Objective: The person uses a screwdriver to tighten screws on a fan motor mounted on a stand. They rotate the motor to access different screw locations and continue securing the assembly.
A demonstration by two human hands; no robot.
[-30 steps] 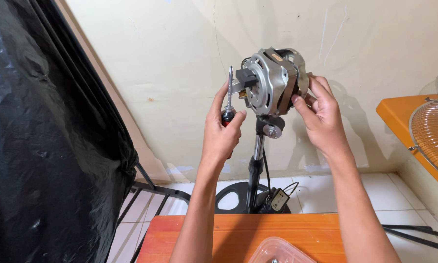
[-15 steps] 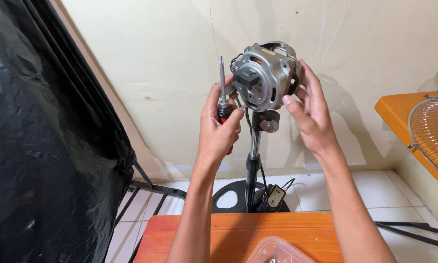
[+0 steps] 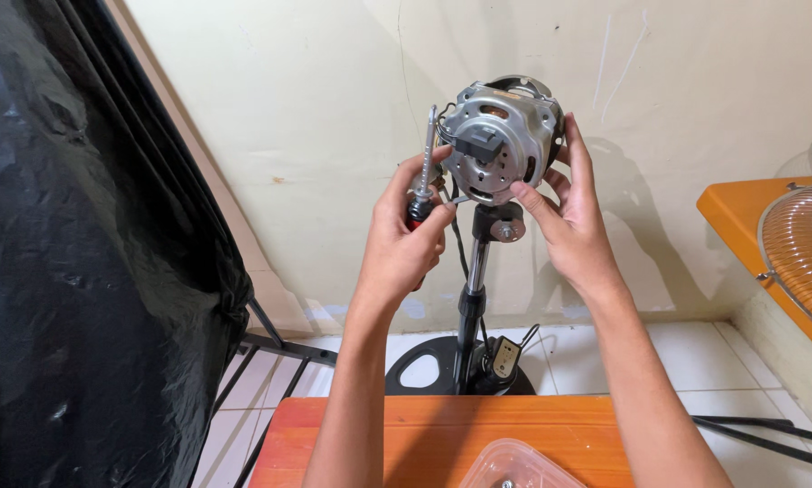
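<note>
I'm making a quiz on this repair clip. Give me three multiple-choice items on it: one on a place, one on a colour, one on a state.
1. Where does the motor sit?
A. on top of the stand pole
B. on the orange table
C. on the floor tiles

2. What colour is the table at the bottom of the view?
A. white
B. orange
C. black

3. How is the screwdriver held?
A. lying flat on the table
B. upright in the left hand, tip up
C. in the right hand, tip down

Answers:
1. A, the motor is mounted on the pole that rises from the black base.
2. B, its top shows orange.
3. B, the left hand grips its handle while the shaft points up beside the motor; the right hand steadies the motor's other side.
</note>
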